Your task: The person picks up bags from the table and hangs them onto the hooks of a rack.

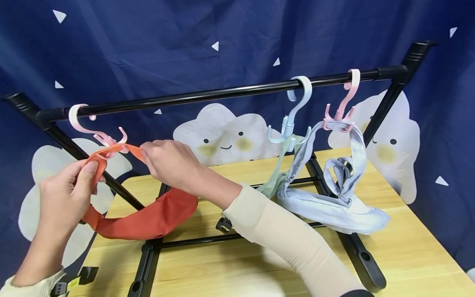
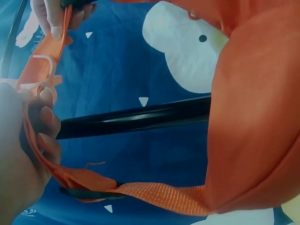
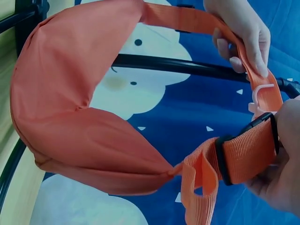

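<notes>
An orange-red waist bag (image 1: 148, 218) hangs from its strap (image 1: 116, 148) at the left end of a black rack. The strap passes over the prongs of a pink hook (image 1: 105, 140). On the near side of those prongs my left hand (image 1: 61, 196) pinches the strap between thumb and fingers. My right hand (image 1: 172, 163) grips the strap just right of the prongs, its back toward the head camera. Close by it, the right wrist view shows a black buckle (image 3: 222, 161) and a loose strap loop (image 3: 199, 187). The bag body sags below both hands.
The rack's rail (image 1: 196, 97) also carries a light blue hook (image 1: 297, 113) with a pale green mesh bag (image 1: 275, 183), and another pink hook (image 1: 346, 101) with a light blue bag (image 1: 326, 206). The rack stands on a wooden table (image 1: 208, 268) before a navy curtain (image 1: 237, 33).
</notes>
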Available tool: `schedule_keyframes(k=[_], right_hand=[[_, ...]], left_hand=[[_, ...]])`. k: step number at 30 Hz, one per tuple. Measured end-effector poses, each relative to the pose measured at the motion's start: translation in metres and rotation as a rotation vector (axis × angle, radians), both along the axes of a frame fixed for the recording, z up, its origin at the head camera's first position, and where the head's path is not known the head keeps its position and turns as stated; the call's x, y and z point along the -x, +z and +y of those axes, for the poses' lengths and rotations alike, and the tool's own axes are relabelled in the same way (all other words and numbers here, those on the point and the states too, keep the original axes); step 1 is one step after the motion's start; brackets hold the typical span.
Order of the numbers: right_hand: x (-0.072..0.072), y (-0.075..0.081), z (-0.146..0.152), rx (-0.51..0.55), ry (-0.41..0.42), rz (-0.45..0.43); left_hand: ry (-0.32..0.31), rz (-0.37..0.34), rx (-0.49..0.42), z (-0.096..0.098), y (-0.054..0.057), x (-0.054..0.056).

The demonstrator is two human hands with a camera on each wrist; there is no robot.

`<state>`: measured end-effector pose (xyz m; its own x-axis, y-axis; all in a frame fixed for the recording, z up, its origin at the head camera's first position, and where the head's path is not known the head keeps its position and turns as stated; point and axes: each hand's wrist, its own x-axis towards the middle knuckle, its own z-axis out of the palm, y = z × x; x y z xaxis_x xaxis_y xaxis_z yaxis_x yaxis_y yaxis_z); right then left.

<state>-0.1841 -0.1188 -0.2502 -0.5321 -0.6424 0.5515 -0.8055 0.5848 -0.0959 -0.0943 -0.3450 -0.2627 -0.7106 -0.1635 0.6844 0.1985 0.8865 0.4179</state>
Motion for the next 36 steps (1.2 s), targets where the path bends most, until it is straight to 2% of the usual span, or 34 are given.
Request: schedule_keyframes(k=[8, 15, 28, 36], right_hand=[[-0.003, -0.001, 0.008, -0.002, 0.0, 0.054], [-0.009, -0.004, 0.016, -0.006, -0.004, 0.106], [-0.024, -0.008, 0.032, -0.057, -0.009, 0.047], [-0.035, -0.008, 0.043, -0.081, -0.008, 0.01]], left_hand=[[0.0, -0.022, -0.037, 0.004, -0.01, -0.004], [-0.062, 0.01, -0.045, 0.005, -0.018, -0.007], [-0.086, 0.013, -0.021, 0.002, -0.03, -0.013], [-0.076, -0.005, -0.005, 0.001, -0.032, -0.019]])
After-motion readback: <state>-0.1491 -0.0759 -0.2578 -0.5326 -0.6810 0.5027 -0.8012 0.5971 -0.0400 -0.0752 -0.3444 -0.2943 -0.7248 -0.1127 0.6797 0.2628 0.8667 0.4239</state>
